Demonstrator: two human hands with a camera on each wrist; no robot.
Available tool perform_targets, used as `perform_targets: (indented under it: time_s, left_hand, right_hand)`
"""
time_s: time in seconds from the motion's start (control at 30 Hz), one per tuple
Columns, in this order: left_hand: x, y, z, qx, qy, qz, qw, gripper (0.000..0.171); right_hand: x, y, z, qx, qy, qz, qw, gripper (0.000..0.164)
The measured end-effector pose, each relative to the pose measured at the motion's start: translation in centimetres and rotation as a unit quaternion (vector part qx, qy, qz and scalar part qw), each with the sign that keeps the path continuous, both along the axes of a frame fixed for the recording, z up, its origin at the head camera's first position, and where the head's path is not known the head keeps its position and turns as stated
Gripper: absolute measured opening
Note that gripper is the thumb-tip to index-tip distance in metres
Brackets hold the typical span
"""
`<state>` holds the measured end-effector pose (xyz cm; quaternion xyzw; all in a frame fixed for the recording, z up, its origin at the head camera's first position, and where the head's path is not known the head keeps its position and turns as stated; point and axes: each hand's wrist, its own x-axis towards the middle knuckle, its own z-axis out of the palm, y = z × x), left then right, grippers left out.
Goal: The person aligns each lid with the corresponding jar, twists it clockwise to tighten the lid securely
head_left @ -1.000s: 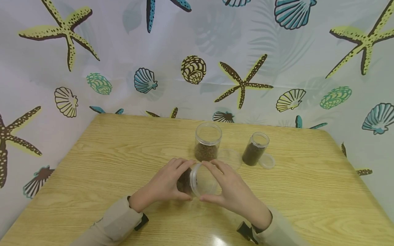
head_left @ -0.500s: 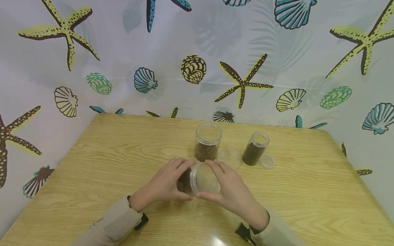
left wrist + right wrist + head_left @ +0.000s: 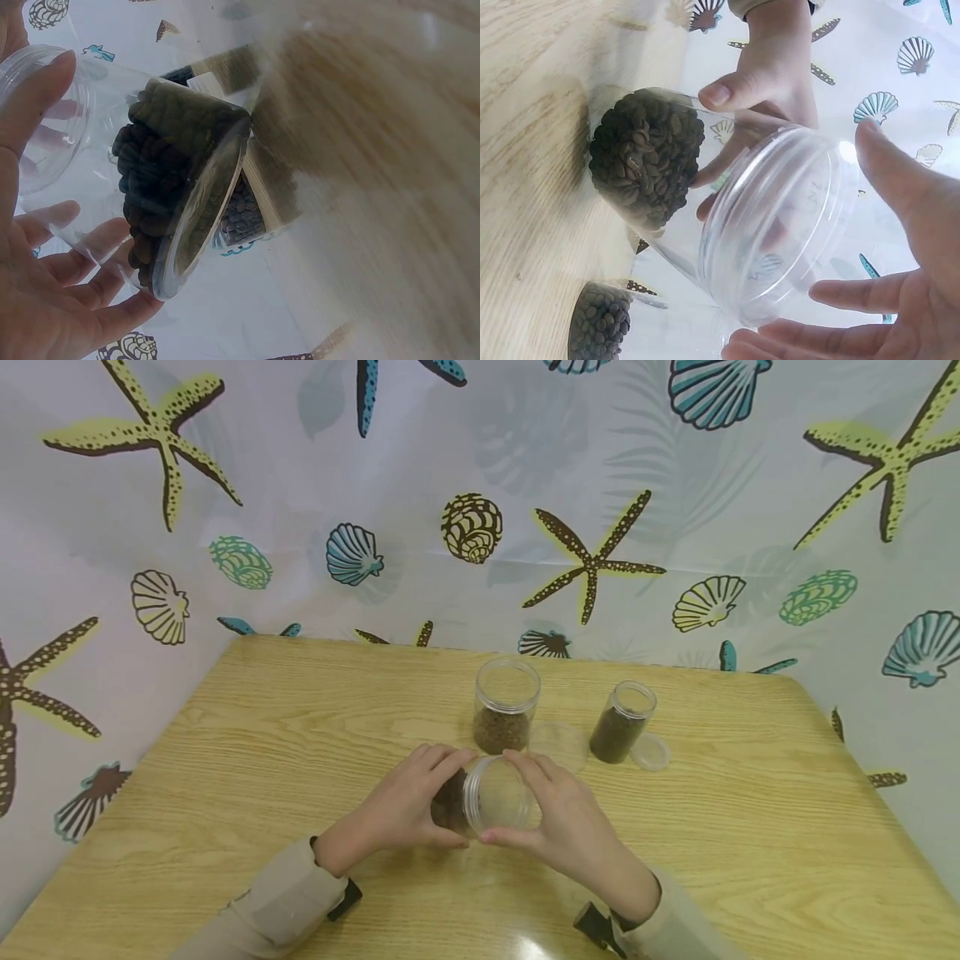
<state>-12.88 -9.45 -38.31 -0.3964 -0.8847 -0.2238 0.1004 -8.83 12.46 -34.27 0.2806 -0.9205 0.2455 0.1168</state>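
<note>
Left hand (image 3: 401, 803) grips the body of a clear jar (image 3: 491, 800), right hand (image 3: 570, 827) its ridged end (image 3: 472, 798), nearer me than the standing jar (image 3: 504, 718). Its beans (image 3: 649, 159), half-hidden in head view, show plainly from my right wrist.

A clear, round, see-through jar (image 3: 450, 806) lay tipped onto its side at six o'clock from the middle of the head view, its base toward nine o'clock and its ridged end (image 3: 757, 225) toward three. Dark brown beans (image 3: 157, 180) filled the part nearest the base; the rest of the body was bare and transparent. In the right wrist view the ridged end faced four o'clock, ringed with glossy bands. The left hand (image 3: 408, 802) gripped the body, and the right hand (image 3: 558, 818) curved round the ridged end. Whether the base touched the wood could not be told.
</note>
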Motion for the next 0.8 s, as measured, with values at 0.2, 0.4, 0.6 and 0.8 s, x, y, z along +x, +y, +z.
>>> perform_targets:
  time_s: [0.2,0.4,0.6,0.8]
  left_hand:
    - [-0.02,-0.03,0.00,-0.004,0.003,-0.001,1.0000,0.094]
    - [-0.01,-0.05,0.01,-0.006,0.005,-0.001,1.0000,0.094]
    - [-0.02,-0.01,0.00,-0.006,0.002,0.002,1.0000,0.094]
    - [0.01,-0.01,0.04,-0.007,0.000,0.003,1.0000,0.094]
  right_hand:
    - [-0.49,0.77,0.17,0.004,0.032,0.056,0.998,0.086]
    - [-0.80,1.05,0.05,0.010,0.046,0.121,0.992,0.085]
    - [-0.81,1.00,-0.34,0.003,0.050,0.135,0.990,0.088]
    - [-0.81,0.97,-0.47,0.003,0.055,0.132,0.990,0.089]
